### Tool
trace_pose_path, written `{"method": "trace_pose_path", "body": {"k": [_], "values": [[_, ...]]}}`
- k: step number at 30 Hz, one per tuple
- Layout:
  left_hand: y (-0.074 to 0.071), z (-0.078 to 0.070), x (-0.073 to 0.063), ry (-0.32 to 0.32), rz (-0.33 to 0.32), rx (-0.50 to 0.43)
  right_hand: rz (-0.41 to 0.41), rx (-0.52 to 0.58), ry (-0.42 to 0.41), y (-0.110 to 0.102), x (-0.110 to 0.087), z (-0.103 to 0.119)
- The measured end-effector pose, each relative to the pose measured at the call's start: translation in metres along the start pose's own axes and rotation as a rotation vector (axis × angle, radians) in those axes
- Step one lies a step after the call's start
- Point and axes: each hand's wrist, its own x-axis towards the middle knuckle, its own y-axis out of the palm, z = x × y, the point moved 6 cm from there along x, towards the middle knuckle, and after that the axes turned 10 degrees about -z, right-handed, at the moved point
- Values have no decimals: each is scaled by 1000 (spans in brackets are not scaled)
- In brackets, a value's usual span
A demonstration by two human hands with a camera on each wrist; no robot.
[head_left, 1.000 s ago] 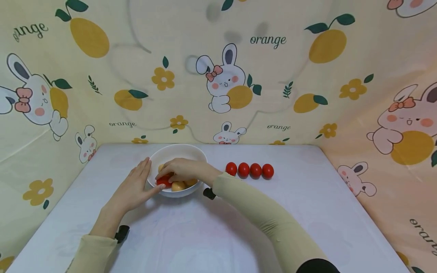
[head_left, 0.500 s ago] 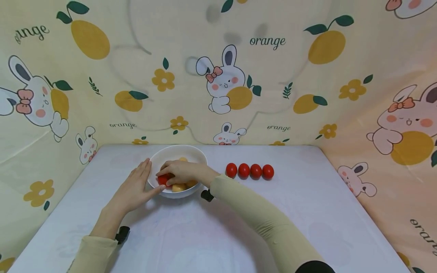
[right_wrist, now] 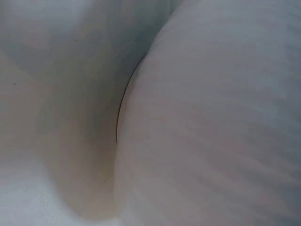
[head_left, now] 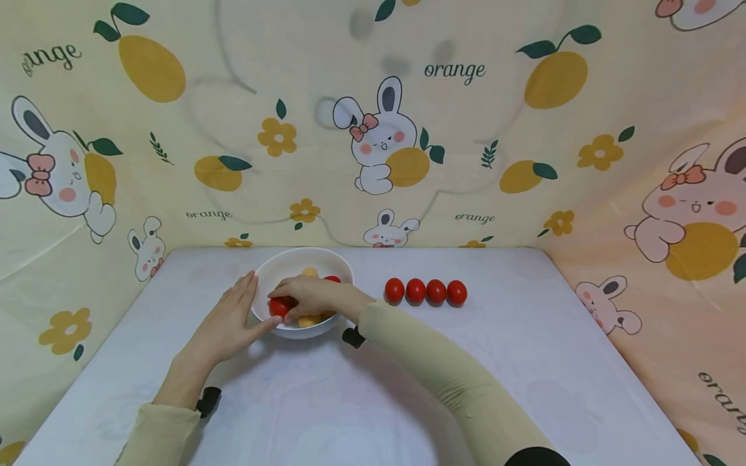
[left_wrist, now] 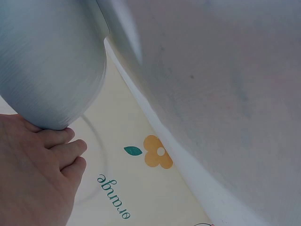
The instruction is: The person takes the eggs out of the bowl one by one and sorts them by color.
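Note:
A white bowl (head_left: 303,259) stands on the table's left half and holds yellow roundish pieces (head_left: 309,321) and red tomatoes. Inside it, my right hand (head_left: 309,294) has its fingers and thumb around a small red tomato (head_left: 279,307). Another red tomato (head_left: 332,279) shows behind that hand. My left hand (head_left: 229,323) lies against the bowl's left side, fingers extended along the rim and thumb stretched to the front. In the left wrist view, the left fingertips touch the outer wall of the bowl (left_wrist: 51,61). The right wrist view shows the bowl's outside (right_wrist: 211,117), with no fingers in sight.
To the right of the bowl, several red tomatoes (head_left: 426,292) sit in a row on the white table (head_left: 326,401). A patterned cloth (head_left: 466,129) with rabbits and oranges hangs behind and at the sides. Black wrist cameras (head_left: 353,337) are on both wrists.
My right hand has shifted slightly within the bowl, still at the red tomato. A yellow piece and another red tomato have come into sight behind it. The left hand stays in place.

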Motion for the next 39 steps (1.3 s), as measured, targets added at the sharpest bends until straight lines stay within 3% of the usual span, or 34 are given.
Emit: {"method": "trace_pose_path", "body": {"k": [6,23,39], "values": [[0,-1,0,-4,2,-2,-32,10,13,-3,-5,-2],[2,0,1,-22,6,16,-229,43,12,-29,-24,5],[3,0,1,-10,4,21,-478,315,-18,-59,-66,5]]}}
